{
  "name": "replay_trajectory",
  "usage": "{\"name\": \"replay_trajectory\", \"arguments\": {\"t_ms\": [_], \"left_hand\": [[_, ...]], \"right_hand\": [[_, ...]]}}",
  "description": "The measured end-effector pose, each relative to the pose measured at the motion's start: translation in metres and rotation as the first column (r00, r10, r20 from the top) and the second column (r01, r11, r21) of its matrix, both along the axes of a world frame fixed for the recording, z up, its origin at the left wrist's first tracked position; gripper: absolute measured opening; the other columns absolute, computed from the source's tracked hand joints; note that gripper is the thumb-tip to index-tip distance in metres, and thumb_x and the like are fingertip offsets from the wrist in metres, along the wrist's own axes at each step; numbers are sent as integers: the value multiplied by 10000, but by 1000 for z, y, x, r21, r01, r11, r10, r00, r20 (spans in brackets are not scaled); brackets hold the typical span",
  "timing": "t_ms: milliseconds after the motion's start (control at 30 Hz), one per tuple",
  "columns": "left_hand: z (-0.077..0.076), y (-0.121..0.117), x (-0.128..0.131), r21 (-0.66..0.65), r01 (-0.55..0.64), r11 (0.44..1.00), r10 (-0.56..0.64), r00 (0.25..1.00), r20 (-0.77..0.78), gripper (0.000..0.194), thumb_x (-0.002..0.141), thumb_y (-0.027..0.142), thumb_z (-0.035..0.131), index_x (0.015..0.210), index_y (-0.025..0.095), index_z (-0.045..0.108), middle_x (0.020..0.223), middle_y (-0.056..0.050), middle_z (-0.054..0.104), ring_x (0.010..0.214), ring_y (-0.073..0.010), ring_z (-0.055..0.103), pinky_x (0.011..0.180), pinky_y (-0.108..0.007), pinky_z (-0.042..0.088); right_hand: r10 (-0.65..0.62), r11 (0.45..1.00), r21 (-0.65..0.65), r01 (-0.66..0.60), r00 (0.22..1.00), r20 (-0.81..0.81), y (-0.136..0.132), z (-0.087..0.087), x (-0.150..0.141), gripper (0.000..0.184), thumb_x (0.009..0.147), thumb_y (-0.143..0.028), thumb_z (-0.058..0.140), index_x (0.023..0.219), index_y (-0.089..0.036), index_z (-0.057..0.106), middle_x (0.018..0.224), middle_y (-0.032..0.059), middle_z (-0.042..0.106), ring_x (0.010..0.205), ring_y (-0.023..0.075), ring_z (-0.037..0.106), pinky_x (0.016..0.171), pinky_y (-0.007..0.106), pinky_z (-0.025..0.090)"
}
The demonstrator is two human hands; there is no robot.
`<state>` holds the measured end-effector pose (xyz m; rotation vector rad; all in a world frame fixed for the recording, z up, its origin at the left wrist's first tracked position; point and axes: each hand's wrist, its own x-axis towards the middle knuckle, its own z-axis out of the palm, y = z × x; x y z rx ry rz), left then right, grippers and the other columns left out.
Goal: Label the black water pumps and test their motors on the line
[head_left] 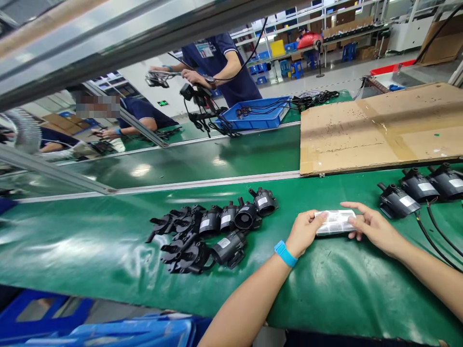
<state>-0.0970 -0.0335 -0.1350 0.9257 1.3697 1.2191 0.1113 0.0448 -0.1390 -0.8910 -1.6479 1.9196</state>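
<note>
Fingers of both hands grasp a label sheet [334, 222]; beyond, a blue tray [269, 118] holds black cables [260, 108].

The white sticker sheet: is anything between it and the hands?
No. Both hands already hold the white sticker sheet: the left hand grips its left end and the right hand its right end. Nothing visible sits between them. The black parts lie off to the left.

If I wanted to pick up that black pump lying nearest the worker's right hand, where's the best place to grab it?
Probably by its round barrel body, coming from above. That black pump lies on its side on the green mat, label up, nozzle toward the cardboard sheet. Its cable trails toward the right hand, so fingers across the barrel avoid both.
</note>
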Motion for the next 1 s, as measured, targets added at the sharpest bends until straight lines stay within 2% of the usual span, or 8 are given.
{"name": "replay_trajectory", "arguments": {"t_ms": [100,200,267,367,500,633,800,1000], "left_hand": [[3,0,3,-40,-27,999,31,995,100,644,755,754,705,877,121,699,668,-3,610,537,-102,500,462,-213,422],[5,-1,3,-61,-71,996,79,986,144,621,769,728,718,913,125,678,634,20,572,489,-82,460,404,-190,371],[4,-1,3,-58,-105,993,113,981,159,606,766,710,738,933,131,674,654,18,594,502,-84,482,406,-184,371],[4,-1,6,-34,-154,987,158,971,180,600,759,690,761,973,135,686,739,-8,672,600,-112,586,523,-207,475],[5,-2,8,-22,-197,980,197,959,205,621,741,659,796,1080,146,705,907,-57,757,791,-181,701,687,-256,551],[7,-3,7,-32,-199,979,201,956,212,667,732,634,815,1161,137,701,941,-86,772,741,-184,710,604,-245,545],[6,-3,5,-30,-204,979,205,957,207,679,749,641,797,1183,131,683,957,-93,773,690,-163,697,569,-237,554],[1,-4,5,-17,-172,985,172,969,176,695,760,641,788,1213,124,682,962,-99,771,669,-153,678,553,-228,540]], "right_hand": [[-37,996,-88,27,993,-109,-3,7,-2,754,928,-655,615,1482,-190,405,861,45,695,753,196,681,597,278,502],[-37,997,-76,25,986,-164,-9,14,-4,805,904,-631,665,1506,-193,358,895,59,718,809,196,662,662,291,511],[-45,998,-55,37,987,-152,-14,18,-7,865,866,-579,736,1519,-194,320,856,46,725,792,194,659,683,294,507],[-103,994,-33,100,989,-109,-18,18,-9,887,819,-510,804,1501,-207,324,748,-8,692,742,193,662,668,294,503],[-174,984,31,176,982,-69,-14,7,-5,758,823,-518,799,1401,-215,414,727,-27,676,722,188,665,678,300,508],[-189,981,24,190,981,-40,-5,-3,-1,627,816,-547,803,1243,-197,504,744,-9,686,750,191,680,722,308,516],[-186,983,-14,186,982,-41,-4,-3,0,613,826,-578,787,1223,-192,524,752,7,692,780,199,691,726,303,525],[-236,972,-8,236,970,-54,-4,-7,-1,481,867,-624,726,1041,-199,583,841,31,670,772,176,642,717,304,538]]}}
